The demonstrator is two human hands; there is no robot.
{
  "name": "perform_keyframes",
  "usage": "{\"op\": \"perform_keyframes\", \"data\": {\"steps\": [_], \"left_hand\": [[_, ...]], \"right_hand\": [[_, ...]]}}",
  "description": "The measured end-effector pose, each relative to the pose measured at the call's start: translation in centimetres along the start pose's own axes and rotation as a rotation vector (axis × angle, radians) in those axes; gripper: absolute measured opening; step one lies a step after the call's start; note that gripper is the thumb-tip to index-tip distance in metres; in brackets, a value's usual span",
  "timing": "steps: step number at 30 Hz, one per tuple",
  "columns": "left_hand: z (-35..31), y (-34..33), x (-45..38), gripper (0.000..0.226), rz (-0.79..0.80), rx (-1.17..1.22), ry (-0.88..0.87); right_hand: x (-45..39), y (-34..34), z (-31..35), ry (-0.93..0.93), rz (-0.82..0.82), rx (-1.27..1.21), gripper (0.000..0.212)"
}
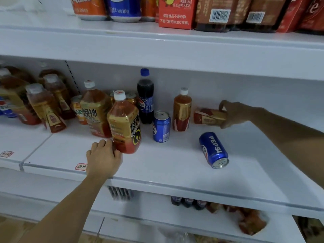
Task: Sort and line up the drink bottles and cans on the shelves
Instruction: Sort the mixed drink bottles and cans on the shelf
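On the middle shelf (175, 172) my left hand (103, 156) touches the base of a large gold-and-red tea bottle (125, 125) with curled fingertips. My right hand (235, 114) grips a small gold-and-red bottle lying on its side (208, 116) at the back right. A blue Pepsi can (213, 149) lies on its side near the front. Another Pepsi can (161, 126) stands upright beside a dark Pepsi bottle (145, 97) and a small upright tea bottle (182, 112). A second large tea bottle (95, 109) stands behind the first.
Several more tea bottles (43, 106) and cans crowd the left of the shelf. The upper shelf (157, 41) carries cans, a red box (177, 13) and dark bottles. Bottles show on the lower shelf (192, 204). A price tag (81, 166) sits on the front edge.
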State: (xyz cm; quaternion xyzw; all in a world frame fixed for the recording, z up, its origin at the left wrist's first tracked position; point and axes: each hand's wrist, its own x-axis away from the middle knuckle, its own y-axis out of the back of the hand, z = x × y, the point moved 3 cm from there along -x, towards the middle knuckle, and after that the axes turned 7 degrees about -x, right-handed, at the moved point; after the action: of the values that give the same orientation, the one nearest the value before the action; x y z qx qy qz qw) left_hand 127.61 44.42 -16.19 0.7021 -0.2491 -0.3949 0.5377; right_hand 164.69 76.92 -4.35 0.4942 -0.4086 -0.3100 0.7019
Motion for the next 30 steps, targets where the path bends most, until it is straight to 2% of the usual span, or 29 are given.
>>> {"op": "perform_keyframes", "data": {"steps": [4,7,11,14,15,17,20,21,24,27,30], "left_hand": [[0.0,-0.1,-0.1,0.029,-0.004,0.007,0.010],[-0.1,-0.1,-0.1,0.029,-0.011,0.016,0.016],[-0.1,-0.1,0.1,0.027,-0.037,0.023,0.013],[0.0,-0.1,0.0,0.028,-0.029,0.021,0.013],[0.0,0.0,0.0,0.028,-0.026,0.021,0.015],[-0.1,0.0,-0.1,0.026,-0.030,0.028,0.020],[-0.2,0.0,-0.1,0.026,-0.033,0.022,0.022],[-0.3,-0.1,0.0,0.028,-0.034,0.017,0.018],[-0.3,-0.1,0.3,0.034,-0.024,0.002,0.017],[-0.2,-0.1,0.3,0.036,-0.012,-0.010,0.014],[-0.1,0.0,0.1,0.035,0.026,-0.003,0.028]], "right_hand": [[0.8,5.2,3.1,0.148,-0.265,-0.069,0.070],[1.0,5.2,5.9,0.241,-0.328,-0.212,0.066],[1.2,3.8,6.9,0.254,-0.387,-0.461,0.081],[2.3,2.4,6.0,0.103,-0.371,-0.469,0.094],[3.3,1.8,5.6,0.010,-0.333,-0.454,0.098],[5.8,-0.4,5.3,-0.136,-0.135,-0.371,0.104],[9.2,-4.6,5.9,-0.164,0.243,-0.249,0.110],[9.9,-5.8,6.3,-0.141,0.298,-0.241,0.114],[10.3,-7.0,7.2,-0.085,0.317,-0.234,0.124],[10.1,-4.9,8.0,0.002,0.229,-0.156,0.106],[9.7,-2.6,9.3,0.130,0.050,-0.142,0.063]]}}
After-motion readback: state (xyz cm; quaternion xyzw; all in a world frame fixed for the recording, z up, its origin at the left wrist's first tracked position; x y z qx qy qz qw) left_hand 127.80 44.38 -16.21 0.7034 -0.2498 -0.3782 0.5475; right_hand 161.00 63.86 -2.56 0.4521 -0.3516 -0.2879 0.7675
